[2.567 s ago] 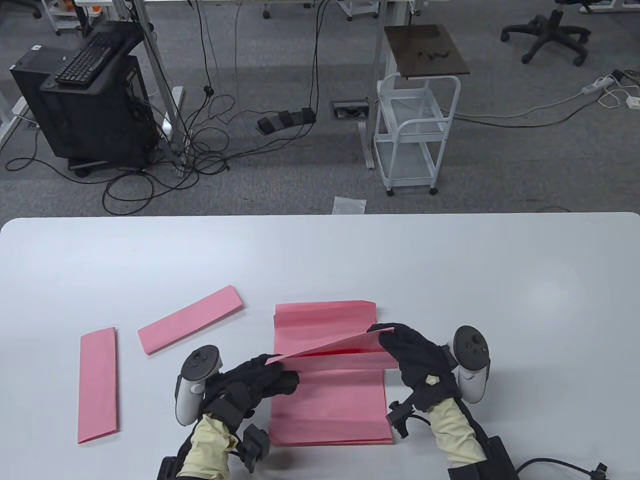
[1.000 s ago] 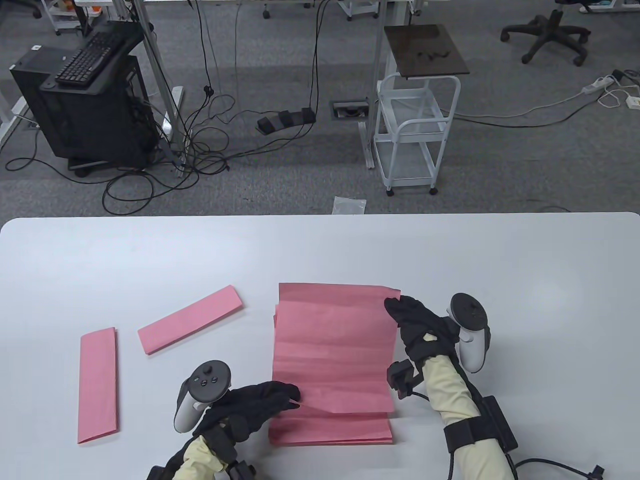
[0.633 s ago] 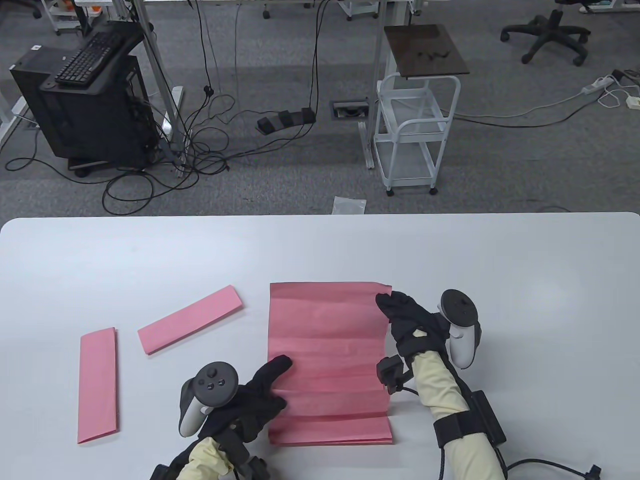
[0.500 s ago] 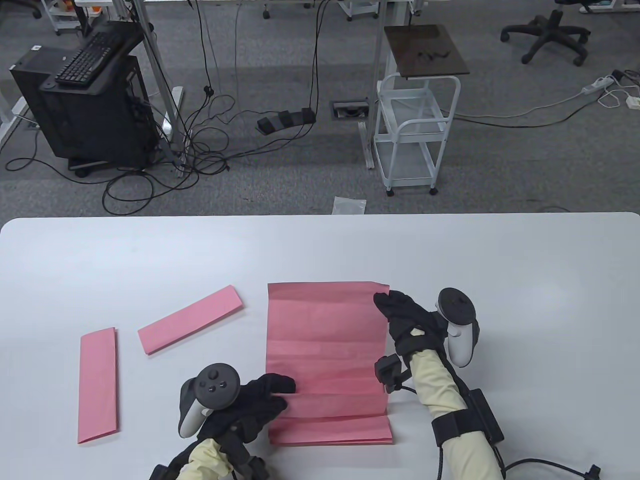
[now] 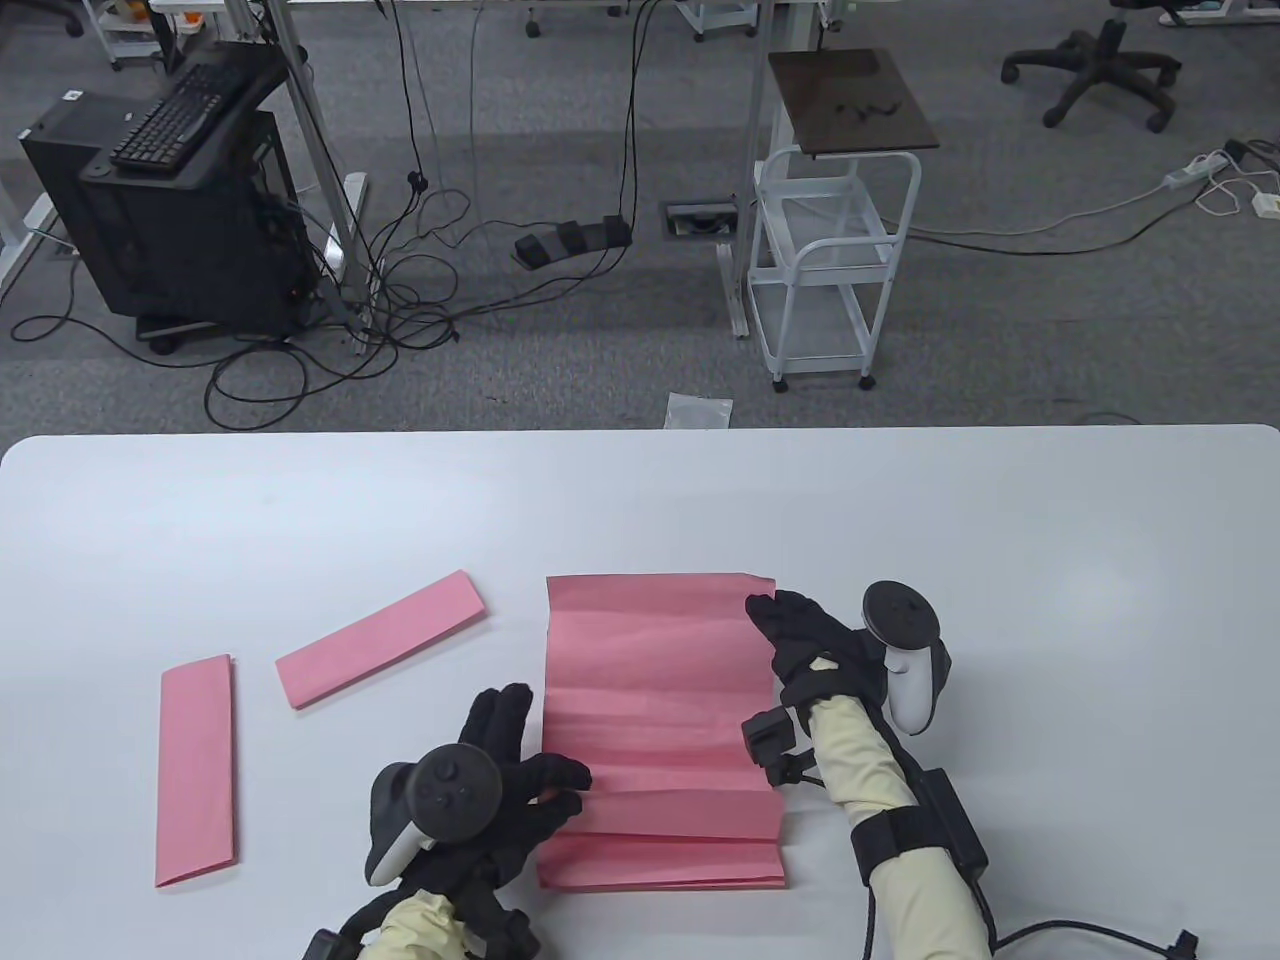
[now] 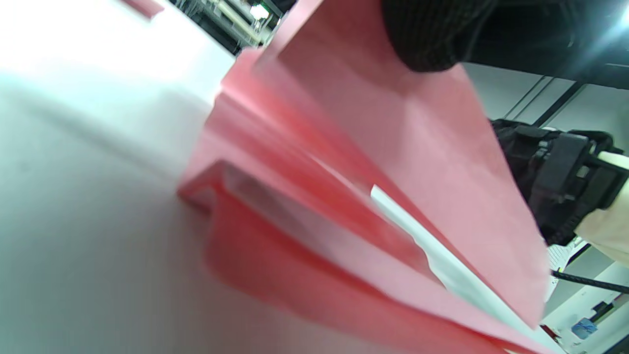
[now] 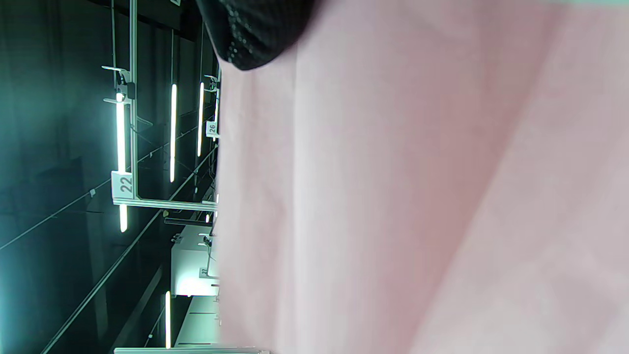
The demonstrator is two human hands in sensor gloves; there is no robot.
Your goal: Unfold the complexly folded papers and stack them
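Note:
A creased pink sheet (image 5: 655, 680) lies opened out over a stack of pink paper (image 5: 660, 868) near the table's front edge. My left hand (image 5: 525, 765) is spread flat beside the sheet's left edge, the thumb resting on the paper and the other fingers straight on the table. My right hand (image 5: 785, 628) pinches the sheet's far right corner. In the left wrist view the pink sheet (image 6: 393, 162) ripples up along its folds under a fingertip (image 6: 427, 34). In the right wrist view the pink sheet (image 7: 403, 196) fills most of the frame below a fingertip (image 7: 255, 34).
Two folded pink strips lie to the left: a slanted one (image 5: 382, 640) and an upright one (image 5: 196, 772). The white table (image 5: 900, 510) ends at a rounded far edge. Beyond it are carpet, cables, a white cart (image 5: 835, 270) and a black computer stand (image 5: 170, 200).
The lifted flap has been opened away from me and the sheet now lies over the stack. My left hand let go and spread flat. My right hand stayed at the far right corner.

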